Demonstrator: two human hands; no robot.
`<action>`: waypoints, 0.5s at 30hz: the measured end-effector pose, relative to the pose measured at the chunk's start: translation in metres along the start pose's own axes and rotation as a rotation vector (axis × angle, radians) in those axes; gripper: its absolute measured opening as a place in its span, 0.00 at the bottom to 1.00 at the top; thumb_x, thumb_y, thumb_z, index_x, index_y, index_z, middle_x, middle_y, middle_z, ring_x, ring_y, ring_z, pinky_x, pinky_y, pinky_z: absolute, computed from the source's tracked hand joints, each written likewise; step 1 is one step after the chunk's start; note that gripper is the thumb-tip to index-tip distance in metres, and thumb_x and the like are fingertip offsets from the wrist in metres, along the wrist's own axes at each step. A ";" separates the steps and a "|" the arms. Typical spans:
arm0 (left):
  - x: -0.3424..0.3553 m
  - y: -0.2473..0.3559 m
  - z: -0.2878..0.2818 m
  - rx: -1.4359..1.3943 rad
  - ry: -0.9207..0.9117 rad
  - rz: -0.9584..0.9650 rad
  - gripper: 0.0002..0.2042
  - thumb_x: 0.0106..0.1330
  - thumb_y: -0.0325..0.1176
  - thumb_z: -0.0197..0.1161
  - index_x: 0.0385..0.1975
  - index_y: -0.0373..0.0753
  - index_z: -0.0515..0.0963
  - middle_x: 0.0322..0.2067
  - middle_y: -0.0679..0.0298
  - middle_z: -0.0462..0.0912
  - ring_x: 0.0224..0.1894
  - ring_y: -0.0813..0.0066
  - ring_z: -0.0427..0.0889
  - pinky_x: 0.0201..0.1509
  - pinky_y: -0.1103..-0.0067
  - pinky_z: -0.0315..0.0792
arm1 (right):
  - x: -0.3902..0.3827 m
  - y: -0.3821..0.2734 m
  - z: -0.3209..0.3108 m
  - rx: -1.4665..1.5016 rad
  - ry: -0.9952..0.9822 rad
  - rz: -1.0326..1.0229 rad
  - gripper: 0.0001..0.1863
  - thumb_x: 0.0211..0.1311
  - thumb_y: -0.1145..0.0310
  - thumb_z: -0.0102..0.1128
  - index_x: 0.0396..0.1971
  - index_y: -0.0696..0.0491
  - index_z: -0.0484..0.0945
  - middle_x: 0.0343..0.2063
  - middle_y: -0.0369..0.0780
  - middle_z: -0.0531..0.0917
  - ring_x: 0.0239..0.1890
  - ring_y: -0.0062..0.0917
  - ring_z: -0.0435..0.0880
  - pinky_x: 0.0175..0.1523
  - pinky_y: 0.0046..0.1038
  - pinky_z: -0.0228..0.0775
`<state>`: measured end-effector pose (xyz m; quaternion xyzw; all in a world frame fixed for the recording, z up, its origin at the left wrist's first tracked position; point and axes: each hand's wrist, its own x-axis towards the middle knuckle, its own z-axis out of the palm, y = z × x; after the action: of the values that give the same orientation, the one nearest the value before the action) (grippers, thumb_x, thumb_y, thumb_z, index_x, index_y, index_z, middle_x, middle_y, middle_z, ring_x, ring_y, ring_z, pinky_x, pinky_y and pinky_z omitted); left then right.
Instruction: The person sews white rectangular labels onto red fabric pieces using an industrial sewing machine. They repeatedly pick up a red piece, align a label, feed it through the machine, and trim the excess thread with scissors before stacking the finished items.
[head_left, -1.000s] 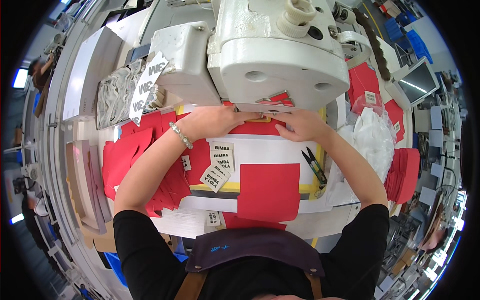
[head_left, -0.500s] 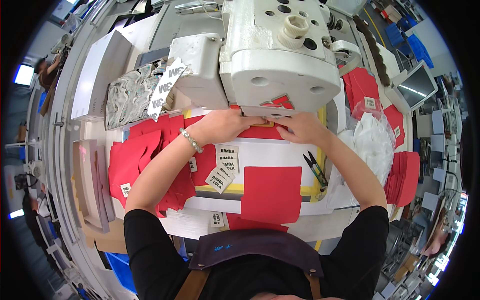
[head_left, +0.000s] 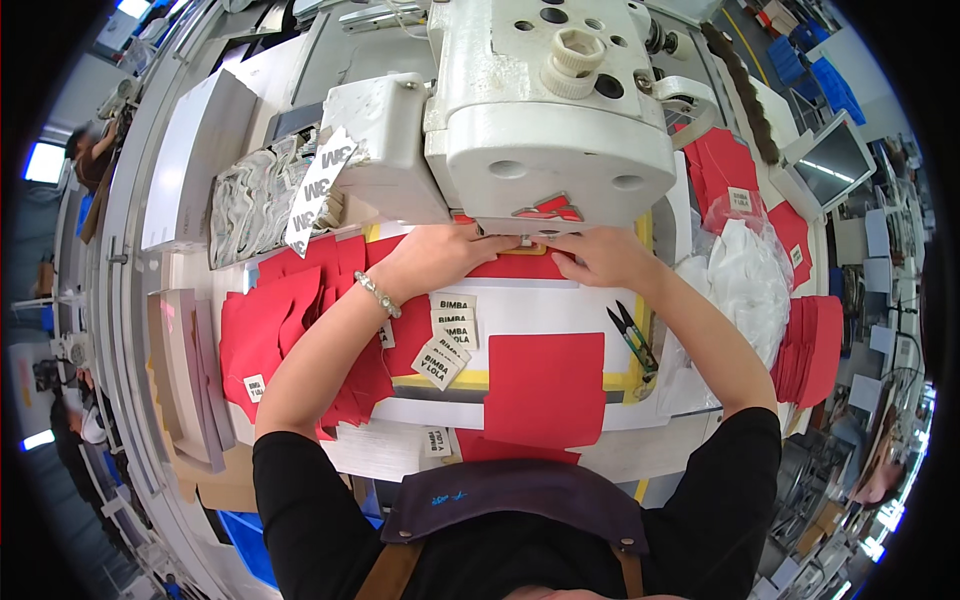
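Note:
At the white sewing machine (head_left: 560, 140), both hands rest on a red fabric panel (head_left: 515, 268) beneath the machine head. My left hand (head_left: 432, 260), with a beaded bracelet at the wrist, lies flat with its fingers stretched toward a small yellow-edged frame (head_left: 522, 250) under the needle area. Opposite it, my right hand (head_left: 608, 262) presses the panel's right side, thumb apart from the forefinger. The machine head partly hides the fingertips and the sewing spot. Several cream printed labels (head_left: 440, 362) lie near my left forearm, and a second red panel (head_left: 546, 388) lies closer to me.
Thread snips (head_left: 633, 340) lie inside my right forearm. Red pieces (head_left: 285, 300) pile up on the left, with another stack (head_left: 808, 350) at the far right. A box of bundled labels (head_left: 255, 200) stands back left; a clear plastic bag (head_left: 745, 275) sits right.
The whole view has shifted slightly, with the machine a little further left. Both hands keep nearly the same places on the red panel.

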<state>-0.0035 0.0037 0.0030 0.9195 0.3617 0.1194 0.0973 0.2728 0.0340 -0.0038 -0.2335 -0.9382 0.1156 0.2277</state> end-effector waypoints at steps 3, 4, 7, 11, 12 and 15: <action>0.002 0.003 -0.005 0.002 -0.040 -0.020 0.18 0.62 0.36 0.64 0.53 0.53 0.80 0.32 0.65 0.85 0.32 0.69 0.84 0.37 0.74 0.79 | -0.001 0.001 0.002 -0.005 0.000 -0.001 0.11 0.51 0.67 0.62 0.36 0.48 0.83 0.38 0.36 0.80 0.42 0.32 0.79 0.45 0.35 0.70; 0.001 0.002 -0.003 0.009 -0.035 -0.018 0.18 0.62 0.36 0.64 0.53 0.53 0.80 0.33 0.65 0.85 0.32 0.69 0.84 0.38 0.74 0.79 | 0.000 0.001 0.002 -0.006 0.002 -0.003 0.11 0.51 0.67 0.62 0.37 0.47 0.82 0.38 0.35 0.80 0.42 0.31 0.79 0.45 0.34 0.70; 0.002 0.000 -0.001 0.024 -0.093 -0.050 0.19 0.61 0.35 0.64 0.54 0.53 0.80 0.36 0.64 0.85 0.35 0.68 0.84 0.39 0.74 0.79 | 0.002 0.000 0.001 -0.007 0.014 -0.009 0.12 0.51 0.67 0.62 0.38 0.47 0.82 0.38 0.35 0.80 0.42 0.30 0.79 0.44 0.34 0.70; 0.005 0.003 -0.004 0.005 -0.114 -0.053 0.19 0.60 0.34 0.64 0.54 0.53 0.79 0.41 0.64 0.85 0.38 0.68 0.84 0.41 0.73 0.79 | 0.000 -0.001 -0.002 -0.011 0.019 0.000 0.12 0.51 0.66 0.62 0.39 0.45 0.82 0.37 0.33 0.81 0.41 0.29 0.79 0.43 0.33 0.70; 0.004 0.001 -0.001 0.001 -0.058 -0.025 0.20 0.60 0.34 0.64 0.54 0.53 0.79 0.42 0.64 0.85 0.39 0.67 0.84 0.41 0.73 0.79 | 0.002 -0.001 -0.001 -0.013 0.015 -0.005 0.12 0.52 0.66 0.62 0.39 0.45 0.82 0.37 0.33 0.81 0.40 0.29 0.79 0.43 0.33 0.70; 0.001 0.001 0.002 -0.005 -0.062 -0.050 0.20 0.59 0.32 0.64 0.53 0.53 0.80 0.43 0.64 0.85 0.39 0.67 0.84 0.41 0.72 0.79 | 0.002 0.001 0.002 -0.026 0.057 -0.042 0.13 0.51 0.66 0.62 0.39 0.44 0.82 0.35 0.33 0.80 0.38 0.28 0.79 0.41 0.32 0.69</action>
<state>-0.0014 0.0031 0.0013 0.9132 0.3809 0.0895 0.1136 0.2703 0.0358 -0.0050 -0.2198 -0.9375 0.0917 0.2538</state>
